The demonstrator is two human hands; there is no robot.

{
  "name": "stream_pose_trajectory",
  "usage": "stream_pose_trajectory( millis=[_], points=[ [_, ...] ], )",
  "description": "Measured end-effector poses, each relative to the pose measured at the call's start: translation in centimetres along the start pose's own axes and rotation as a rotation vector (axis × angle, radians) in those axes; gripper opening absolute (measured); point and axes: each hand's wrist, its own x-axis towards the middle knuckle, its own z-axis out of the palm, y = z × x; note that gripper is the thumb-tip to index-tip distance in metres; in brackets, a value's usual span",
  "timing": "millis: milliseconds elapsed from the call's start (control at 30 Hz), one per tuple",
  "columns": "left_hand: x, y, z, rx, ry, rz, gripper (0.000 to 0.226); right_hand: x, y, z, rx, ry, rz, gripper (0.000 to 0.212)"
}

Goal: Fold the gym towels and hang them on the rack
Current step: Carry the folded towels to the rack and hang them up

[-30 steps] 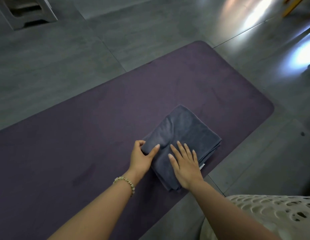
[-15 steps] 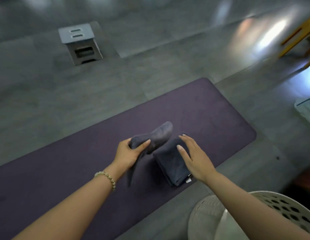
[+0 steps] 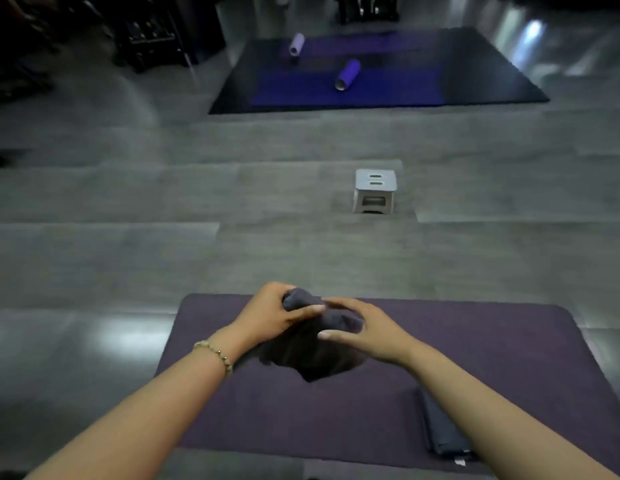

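A dark grey gym towel (image 3: 313, 355) hangs bunched above the purple mat (image 3: 492, 344). My left hand (image 3: 277, 313), with a bead bracelet on the wrist, grips its upper end. My right hand (image 3: 367, 330) holds the towel from the right, thumb and fingers curled round the cloth. A second grey towel (image 3: 443, 434) lies folded flat on the mat near its front edge, partly hidden by my right forearm. No towel rack can be made out.
A small grey step stool (image 3: 375, 190) stands on the grey floor beyond the mat. Farther back lies a dark blue mat (image 3: 457, 77) with two purple foam rollers (image 3: 348, 74) (image 3: 296, 44). Dark equipment racks (image 3: 152, 36) fill the top left.
My left hand lifted the top towel off the folded one and raised it. My right hand left the lower towel and took hold of the raised one. The view tilted up.
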Motion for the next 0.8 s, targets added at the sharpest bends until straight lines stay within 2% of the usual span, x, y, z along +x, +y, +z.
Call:
stream_pose_trajectory(
  millis=[233,300,433,533,633,733,800],
  points=[
    [-17.5,-0.3,-10.3,-0.067,0.445,-0.185,0.028,-0.4,-15.1,9.9,-0.069,-0.323,-0.288,0.010],
    [-23.2,-1.2,-12.1,-0.102,0.611,-0.217,0.032,-1.1,-18.5,13.7,-0.085,-0.408,-0.342,0.016],
    [-35.5,-2.8,-14.6,-0.155,1.000,-0.268,0.018,-3.3,-24.5,22.1,-0.104,-0.518,-0.493,0.071],
    [-44.3,-3.3,-15.4,-0.133,1.132,-0.329,0.011,-6.1,-29.0,28.6,-0.137,-0.640,-0.591,0.088],
    [-52.5,-4.1,-15.8,-0.158,1.228,-0.388,0.011,-9.5,-32.8,35.5,-0.170,-0.729,-0.675,0.080],
    [-60.5,-5.1,-15.9,-0.129,1.343,-0.500,0.021,-13.3,-35.9,42.3,-0.206,-0.766,-0.766,0.045],
    [-65.3,-5.7,-16.2,-0.129,1.340,-0.596,0.035,-16.0,-37.8,46.4,-0.212,-0.788,-0.811,0.032]
  ],
)
